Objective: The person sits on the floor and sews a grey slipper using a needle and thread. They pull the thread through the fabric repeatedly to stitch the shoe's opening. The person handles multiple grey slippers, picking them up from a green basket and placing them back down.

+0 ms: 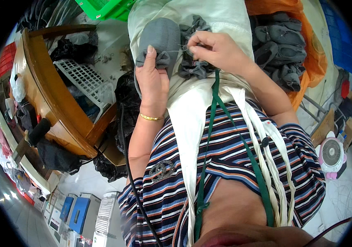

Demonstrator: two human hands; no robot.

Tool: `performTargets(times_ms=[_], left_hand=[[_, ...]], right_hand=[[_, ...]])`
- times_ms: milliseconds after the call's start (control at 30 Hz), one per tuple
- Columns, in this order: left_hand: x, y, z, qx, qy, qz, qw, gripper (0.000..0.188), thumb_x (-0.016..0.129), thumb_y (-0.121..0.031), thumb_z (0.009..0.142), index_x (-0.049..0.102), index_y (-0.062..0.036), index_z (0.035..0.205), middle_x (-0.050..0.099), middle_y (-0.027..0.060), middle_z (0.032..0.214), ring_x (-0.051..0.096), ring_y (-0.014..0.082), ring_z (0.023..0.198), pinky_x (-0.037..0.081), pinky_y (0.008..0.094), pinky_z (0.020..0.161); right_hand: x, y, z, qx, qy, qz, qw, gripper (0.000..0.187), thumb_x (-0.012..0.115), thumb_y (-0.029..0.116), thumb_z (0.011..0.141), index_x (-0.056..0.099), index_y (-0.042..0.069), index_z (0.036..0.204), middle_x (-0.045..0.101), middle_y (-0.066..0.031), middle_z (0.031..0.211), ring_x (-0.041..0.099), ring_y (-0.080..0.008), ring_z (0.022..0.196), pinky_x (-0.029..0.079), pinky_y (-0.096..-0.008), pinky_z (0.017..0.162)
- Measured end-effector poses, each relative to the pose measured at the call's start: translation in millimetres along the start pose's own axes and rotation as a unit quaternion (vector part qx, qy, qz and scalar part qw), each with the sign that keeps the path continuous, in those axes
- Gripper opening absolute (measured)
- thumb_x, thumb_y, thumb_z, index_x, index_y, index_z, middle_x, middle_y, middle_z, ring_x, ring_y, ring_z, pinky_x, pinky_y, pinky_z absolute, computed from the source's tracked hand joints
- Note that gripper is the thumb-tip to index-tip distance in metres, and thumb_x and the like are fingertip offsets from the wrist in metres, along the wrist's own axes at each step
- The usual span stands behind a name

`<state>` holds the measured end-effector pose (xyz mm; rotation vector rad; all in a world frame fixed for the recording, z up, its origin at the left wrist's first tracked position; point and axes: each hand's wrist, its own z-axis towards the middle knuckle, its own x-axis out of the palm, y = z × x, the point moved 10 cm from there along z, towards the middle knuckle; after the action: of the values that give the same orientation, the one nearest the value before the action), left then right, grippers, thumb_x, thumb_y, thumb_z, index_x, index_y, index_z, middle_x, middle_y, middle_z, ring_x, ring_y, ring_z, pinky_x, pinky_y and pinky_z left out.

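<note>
- The fingers of the left hand are closed round the side of a grey shoe, the thumb pressed down on its fabric bow.
- The thumb and forefinger of the right hand are pinched together on a fine thread, just beside the shoe; whether they also grip a needle is too small to tell.
- The shoe is held above the lap, its rounded toe reaching beyond the left fingers and the bow directly under the thumb.
- The step in hand looks like sewing the bow to the shoe: the thread appears to span the short gap between the bow and the right fingertips.
- The next move seems to call for drawing the thread snug with the right fingers, while the left thumb keeps the bow flat and centred; too hard a tug could pucker the cloth or shift the bow.
- Between the two hands and just below the right fingers, dark grey fabric pieces, apparently more bows, rest on the white apron.
- Well to the right of the right fingers, an orange bag holds a pile of grey shoes.
</note>
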<state>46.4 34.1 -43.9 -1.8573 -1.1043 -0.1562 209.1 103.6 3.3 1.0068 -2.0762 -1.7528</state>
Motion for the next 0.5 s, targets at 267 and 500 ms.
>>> performTargets(times_ms=[267, 500], left_hand=[[-11, 1, 8, 0.020, -0.041, 0.004, 0.999, 0.035, 0.068, -0.011, 0.092, 0.057, 0.0012, 0.123, 0.064, 0.0118, 0.122, 0.061, 0.0223, 0.111, 0.049, 0.0356, 0.098], [-5, -2, 9, 0.027, -0.038, 0.025, 0.999, 0.034, 0.068, -0.008, 0.091, 0.059, 0.0007, 0.122, 0.065, 0.0105, 0.119, 0.063, 0.0222, 0.108, 0.050, 0.0355, 0.095]], right_hand=[[-52, -28, -32, 0.095, 0.090, 0.114, 0.985, 0.021, 0.056, 0.009, 0.092, 0.058, 0.002, 0.111, 0.054, 0.0045, 0.072, 0.051, -0.0045, 0.065, 0.041, -0.0210, 0.059], [-39, -24, -8, 0.060, -0.046, 0.186, 0.980, 0.018, 0.057, 0.018, 0.099, 0.062, 0.004, 0.110, 0.059, 0.0029, 0.072, 0.056, -0.0055, 0.065, 0.047, -0.0214, 0.059]])
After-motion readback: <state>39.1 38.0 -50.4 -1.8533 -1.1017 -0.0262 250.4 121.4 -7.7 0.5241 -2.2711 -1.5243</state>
